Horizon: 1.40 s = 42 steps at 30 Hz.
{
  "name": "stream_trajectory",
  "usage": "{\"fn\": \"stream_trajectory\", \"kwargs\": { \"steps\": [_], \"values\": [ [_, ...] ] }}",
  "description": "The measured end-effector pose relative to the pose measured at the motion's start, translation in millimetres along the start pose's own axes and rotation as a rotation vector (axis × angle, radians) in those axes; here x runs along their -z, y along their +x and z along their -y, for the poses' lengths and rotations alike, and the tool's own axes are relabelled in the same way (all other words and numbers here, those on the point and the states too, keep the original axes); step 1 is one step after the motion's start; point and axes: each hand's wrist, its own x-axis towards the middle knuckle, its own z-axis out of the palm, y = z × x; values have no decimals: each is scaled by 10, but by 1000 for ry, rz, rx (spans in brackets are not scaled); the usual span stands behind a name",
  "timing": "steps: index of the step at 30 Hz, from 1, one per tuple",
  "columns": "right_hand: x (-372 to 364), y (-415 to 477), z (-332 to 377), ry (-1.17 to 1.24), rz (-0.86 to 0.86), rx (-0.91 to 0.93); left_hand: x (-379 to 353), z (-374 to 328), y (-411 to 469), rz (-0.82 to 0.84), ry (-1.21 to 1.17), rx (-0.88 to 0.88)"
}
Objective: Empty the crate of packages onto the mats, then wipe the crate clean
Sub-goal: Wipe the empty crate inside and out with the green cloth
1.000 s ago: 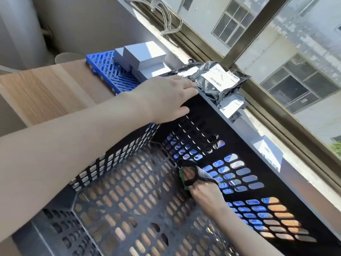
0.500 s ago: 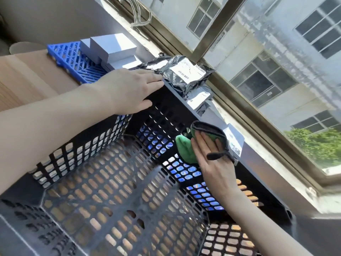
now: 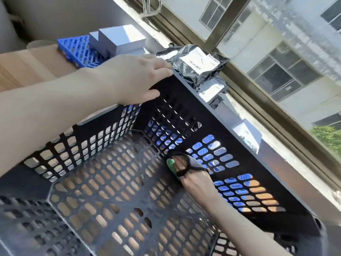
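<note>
The black perforated crate (image 3: 239, 143) fills the lower view and holds no packages. My left hand (image 3: 136, 78) grips its far corner rim, fingers over the outside and thumb inside. My right hand (image 3: 193, 177) presses a green and grey cloth (image 3: 172, 166) against the bottom of the right inner wall, where it meets the floor; a black strap of the cloth runs over the fingers. Beyond the crate, white boxes (image 3: 120, 40) sit on a blue mat (image 3: 77, 51), and black mailer bags (image 3: 199, 65) with white labels lie by the window.
A wooden table top (image 3: 27, 65) lies at the left under the mat. The window frame and sill (image 3: 276, 126) run diagonally close along the crate's right side. Another white package (image 3: 247, 133) rests just outside the right wall.
My right hand has slid the cloth down the right wall from near the rim to the floor edge. My left hand keeps its hold on the corner.
</note>
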Motion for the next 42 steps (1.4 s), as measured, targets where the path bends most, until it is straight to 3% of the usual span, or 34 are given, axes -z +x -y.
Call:
{"fn": "stream_trajectory", "kwargs": {
  "steps": [3,7,12,14,18,21,27,30,31,33,38,39,41,42],
  "values": [
    [512,-273,-180,73,-341,-45,12,-14,-9,3,3,-14],
    [1149,-660,-392,45,-465,-170,64,-33,-20,21,-8,-9],
    [1227,-736,-408,-48,-618,-218,100,-55,-32,28,-33,-8],
    [987,-617,-352,-109,-576,-188,94,-54,-31,28,-33,-6],
    [328,-384,-168,38,-206,-128,87,-52,-27,26,-23,9],
    [133,-271,-2,-114,-4,-35,93,-64,-20,39,-13,16],
    [93,-204,-33,-138,-15,69,106,-73,-28,40,4,31],
    [257,-422,-226,-20,-41,-30,108,-77,-30,54,19,26],
    [358,-493,-291,3,-168,-48,106,-72,-31,60,22,30],
    [658,-682,-388,61,-237,-114,108,-72,-30,66,7,27],
    [1057,-1040,-530,-50,-592,-166,93,-43,-24,88,-19,3],
    [987,-1030,-516,-43,-600,-202,88,-37,-24,88,-21,-4],
    [783,-958,-447,50,-441,-190,85,-36,-24,87,-23,-16],
    [713,-898,-376,220,-379,-208,86,-36,-22,89,-26,-20]
  ]
}}
